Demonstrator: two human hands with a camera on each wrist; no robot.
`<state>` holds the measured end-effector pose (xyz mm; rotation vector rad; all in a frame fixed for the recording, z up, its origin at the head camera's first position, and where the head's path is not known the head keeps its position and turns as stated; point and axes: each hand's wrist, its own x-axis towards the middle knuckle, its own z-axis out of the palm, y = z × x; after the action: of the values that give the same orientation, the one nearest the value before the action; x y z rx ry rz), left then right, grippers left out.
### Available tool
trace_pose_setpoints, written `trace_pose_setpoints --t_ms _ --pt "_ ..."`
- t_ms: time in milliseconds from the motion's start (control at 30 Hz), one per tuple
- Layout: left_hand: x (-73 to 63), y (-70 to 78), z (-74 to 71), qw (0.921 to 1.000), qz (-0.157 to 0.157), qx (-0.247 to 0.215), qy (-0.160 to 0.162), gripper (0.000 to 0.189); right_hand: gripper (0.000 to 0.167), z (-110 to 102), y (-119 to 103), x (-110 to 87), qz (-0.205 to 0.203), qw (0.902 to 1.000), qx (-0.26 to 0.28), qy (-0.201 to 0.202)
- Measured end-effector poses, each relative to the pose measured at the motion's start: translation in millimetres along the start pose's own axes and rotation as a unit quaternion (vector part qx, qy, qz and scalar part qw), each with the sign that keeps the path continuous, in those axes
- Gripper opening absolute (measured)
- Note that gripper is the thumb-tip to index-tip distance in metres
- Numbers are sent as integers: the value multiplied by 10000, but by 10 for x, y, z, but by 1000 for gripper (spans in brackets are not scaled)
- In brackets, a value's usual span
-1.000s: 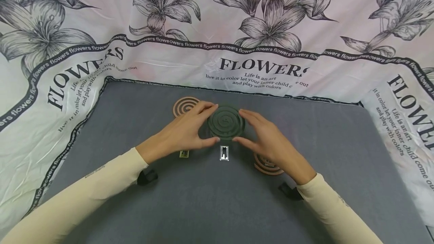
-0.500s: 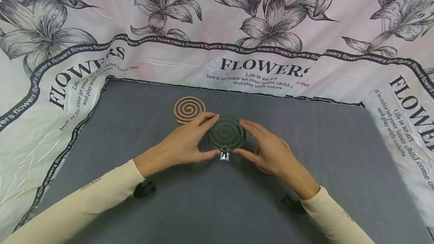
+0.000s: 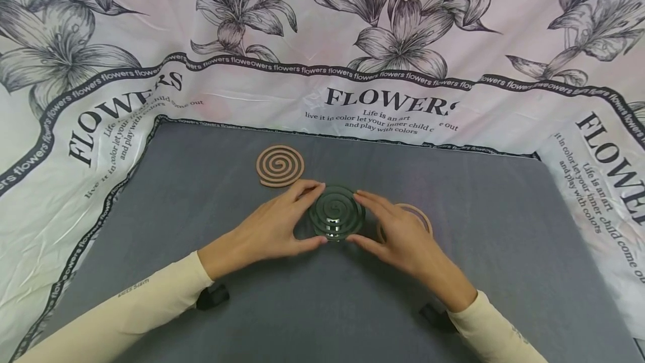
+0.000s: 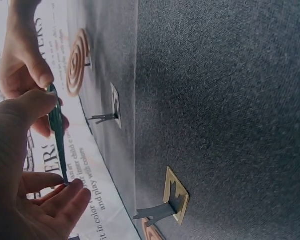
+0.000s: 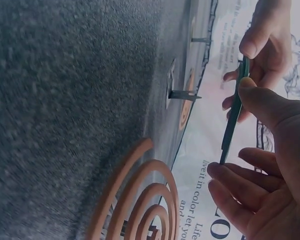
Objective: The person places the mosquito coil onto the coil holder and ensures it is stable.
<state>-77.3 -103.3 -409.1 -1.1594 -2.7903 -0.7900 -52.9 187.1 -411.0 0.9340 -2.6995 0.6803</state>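
A dark green mosquito coil (image 3: 336, 200) is held flat between my two hands, above the table. My left hand (image 3: 277, 220) pinches its left edge, thumb at the near side and fingers at the far side. Opposite, my right hand (image 3: 403, 231) grips the right edge in the same way. Below the coil, and apart from it, a silver metal coil stand (image 4: 104, 118) rests on the table with its prong raised. In the head view parts of this stand show through the coil's gaps. The left hand hides a gold coil stand (image 4: 157, 212) there, but the left wrist view shows it.
A brown coil (image 3: 280, 166) lies at the back left on the grey tabletop (image 3: 322, 307). Another brown coil (image 5: 135, 200), partly behind the right hand in the head view, sits raised on a metal stand. A flower-printed cloth (image 3: 252, 99) encloses the back and sides.
Both hands have drawn the green coil toward the body, so it now overlaps the silver stand in the head view. The gold stand has gone out of sight behind the left hand.
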Motion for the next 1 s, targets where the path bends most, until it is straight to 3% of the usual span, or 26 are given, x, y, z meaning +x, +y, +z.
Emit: trace_pose_setpoints --t_ms 500,1000 --pt "-65 0 93 9998 71 -149 -56 94 80 58 -31 -79 -72 10000 -30 -29" --pt "-92 -15 166 9995 -54 -130 -269 95 77 119 -50 -116 265 9989 -13 -384"
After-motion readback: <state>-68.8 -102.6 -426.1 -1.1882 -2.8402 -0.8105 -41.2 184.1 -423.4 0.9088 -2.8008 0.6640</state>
